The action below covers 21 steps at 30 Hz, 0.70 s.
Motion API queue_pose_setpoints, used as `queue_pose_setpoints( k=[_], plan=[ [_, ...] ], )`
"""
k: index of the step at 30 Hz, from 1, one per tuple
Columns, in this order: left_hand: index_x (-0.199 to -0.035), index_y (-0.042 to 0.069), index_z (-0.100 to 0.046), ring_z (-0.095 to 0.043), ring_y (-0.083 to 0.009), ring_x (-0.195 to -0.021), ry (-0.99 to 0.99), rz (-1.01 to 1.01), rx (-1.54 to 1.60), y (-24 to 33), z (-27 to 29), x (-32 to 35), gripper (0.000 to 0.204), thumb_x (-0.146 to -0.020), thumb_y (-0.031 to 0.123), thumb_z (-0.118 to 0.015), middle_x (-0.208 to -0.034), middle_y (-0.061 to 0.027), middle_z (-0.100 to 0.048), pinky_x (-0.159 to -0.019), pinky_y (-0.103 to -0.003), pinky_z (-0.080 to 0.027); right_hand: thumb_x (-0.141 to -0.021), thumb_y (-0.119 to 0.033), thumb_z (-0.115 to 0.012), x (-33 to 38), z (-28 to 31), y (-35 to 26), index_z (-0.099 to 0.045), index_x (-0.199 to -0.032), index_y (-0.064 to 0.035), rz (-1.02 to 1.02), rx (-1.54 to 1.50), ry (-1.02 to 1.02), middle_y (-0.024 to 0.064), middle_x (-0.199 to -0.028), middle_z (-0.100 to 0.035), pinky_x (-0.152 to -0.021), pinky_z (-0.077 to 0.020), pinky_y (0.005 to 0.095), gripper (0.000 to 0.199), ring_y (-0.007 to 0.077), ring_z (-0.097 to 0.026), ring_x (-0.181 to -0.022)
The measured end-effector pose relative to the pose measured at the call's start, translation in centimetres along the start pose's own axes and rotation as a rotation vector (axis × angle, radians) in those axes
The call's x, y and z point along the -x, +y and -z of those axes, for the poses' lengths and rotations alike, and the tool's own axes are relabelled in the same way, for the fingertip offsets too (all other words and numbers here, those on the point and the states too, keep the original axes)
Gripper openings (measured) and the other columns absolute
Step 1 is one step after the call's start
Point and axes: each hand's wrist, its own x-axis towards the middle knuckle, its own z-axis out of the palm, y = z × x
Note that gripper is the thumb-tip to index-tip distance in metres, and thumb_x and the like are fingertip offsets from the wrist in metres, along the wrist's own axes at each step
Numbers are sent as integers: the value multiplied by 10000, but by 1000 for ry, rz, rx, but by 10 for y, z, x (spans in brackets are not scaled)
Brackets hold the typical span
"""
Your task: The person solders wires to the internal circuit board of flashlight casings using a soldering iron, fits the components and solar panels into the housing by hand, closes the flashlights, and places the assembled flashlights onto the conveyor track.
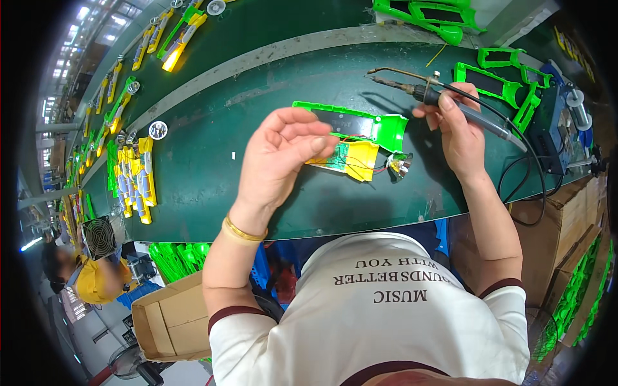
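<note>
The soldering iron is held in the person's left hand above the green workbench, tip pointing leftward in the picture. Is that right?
Not quite: the head view shows the soldering iron held in the right hand, not the left.

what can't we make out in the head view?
Head view, all:
Yellow shell, upper left part: behind the left hand.
What, if anything, that hand pinches: hidden by the hand itself.
Board, fine joints: too small.
Top green frames: cut off by upper edge.

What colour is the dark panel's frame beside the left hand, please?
The plastic frame is bright green; head view.
</note>
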Motion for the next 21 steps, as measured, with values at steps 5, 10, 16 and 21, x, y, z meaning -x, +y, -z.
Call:
queue_pose_setpoints(
  k=[5, 10, 16, 21],
  plan=[
    [-1041, 15, -461, -524, -34, -673, -27, -148, -321, 7, -7, 5, 248, -818, -37, -555, -814, -10, -562, -597, -166, -429, -866, -193, -562, 3, -12, -3, -406, -977, -76, -8, -92, 114, 68, -787, -569, -545, -374, 207, 225, 138, -592, -681],
    [-929, 39, -583, -584, -84, -627, -317, -403, -903, 2, -24, 16, 194, -753, -36, -619, -754, -30, -617, -559, -200, -468, -864, -210, -564, 1, -15, -7, -437, -951, -87, -8, -118, 177, 68, -743, -583, -524, -370, 200, 197, 140, -588, -652],
    [-798, 76, -659, -594, -210, -608, 94, -633, -1218, 7, 7, -6, 70, -731, 94, -654, -702, -68, -611, -535, -284, -470, -859, -181, -562, 8, -26, -7, -421, -955, -79, -51, -44, 88, 68, -722, -574, -490, -361, 184, 199, 116, -551, -575],
    [-790, 51, -642, -555, -193, -651, -14, -555, -1509, 12, 31, -30, 59, -734, 71, -642, -760, -68, -546, -590, -286, -456, -830, -69, -593, 8, -50, -5, -378, -932, -37, -119, -17, -47, 58, -719, -544, -541, -456, 235, 240, 119, -548, -593]
  ],
)
